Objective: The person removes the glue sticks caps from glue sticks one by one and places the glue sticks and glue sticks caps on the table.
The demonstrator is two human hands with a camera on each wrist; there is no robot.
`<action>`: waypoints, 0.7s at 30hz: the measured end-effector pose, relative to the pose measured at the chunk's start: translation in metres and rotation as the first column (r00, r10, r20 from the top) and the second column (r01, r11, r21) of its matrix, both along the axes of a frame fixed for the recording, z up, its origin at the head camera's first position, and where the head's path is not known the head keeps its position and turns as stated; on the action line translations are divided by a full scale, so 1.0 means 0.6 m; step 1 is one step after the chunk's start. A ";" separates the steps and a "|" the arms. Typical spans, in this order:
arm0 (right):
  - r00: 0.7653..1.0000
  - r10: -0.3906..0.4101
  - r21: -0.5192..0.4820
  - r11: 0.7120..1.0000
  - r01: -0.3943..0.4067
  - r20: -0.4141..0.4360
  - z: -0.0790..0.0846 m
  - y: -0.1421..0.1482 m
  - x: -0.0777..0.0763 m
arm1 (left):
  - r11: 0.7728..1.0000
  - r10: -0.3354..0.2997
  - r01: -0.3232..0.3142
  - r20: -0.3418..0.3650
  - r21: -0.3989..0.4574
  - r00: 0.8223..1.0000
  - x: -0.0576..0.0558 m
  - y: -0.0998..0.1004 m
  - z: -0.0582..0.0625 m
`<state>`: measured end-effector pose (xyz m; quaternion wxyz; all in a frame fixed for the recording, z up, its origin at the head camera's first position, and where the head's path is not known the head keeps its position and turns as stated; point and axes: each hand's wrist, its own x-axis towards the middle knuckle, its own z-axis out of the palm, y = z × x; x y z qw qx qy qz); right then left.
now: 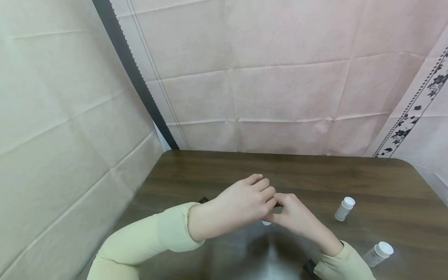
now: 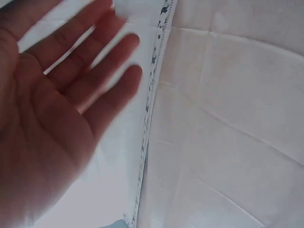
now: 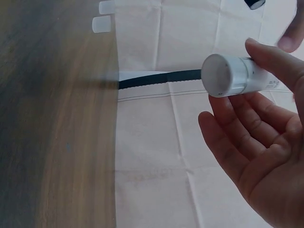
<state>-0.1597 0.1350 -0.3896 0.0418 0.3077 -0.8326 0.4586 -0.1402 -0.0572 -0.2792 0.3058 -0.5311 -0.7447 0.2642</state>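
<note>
My right hand [image 1: 297, 216] holds a small white bottle [image 3: 240, 77] between thumb and fingers. In the right wrist view one round flat end of it faces the camera, and the other end runs behind the thumb. From the head view only a sliver of the bottle [image 1: 266, 223] shows under the hands. My left hand [image 1: 241, 204] is above and beside the right one, overlapping its fingertips. The left wrist view shows the left palm [image 2: 52, 118] with fingers extended and spread, slightly blurred. Its thumb tip lies out of frame, and whether it touches the bottle is hidden.
Two white-capped bottles stand on the brown wooden table [image 1: 210, 163] at the right, one farther back [image 1: 344, 209] and one nearer [image 1: 378, 254] beside the right sleeve. Pale creased cloth [image 1: 280, 89] hangs behind the table, and more cloth [image 1: 63, 155] hangs at the left.
</note>
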 end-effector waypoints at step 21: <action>0.999 0.027 -0.037 0.999 -0.025 0.045 -0.001 -0.003 0.002 | 0.995 0.095 -0.094 -0.073 0.015 0.993 -0.013 0.000 -0.024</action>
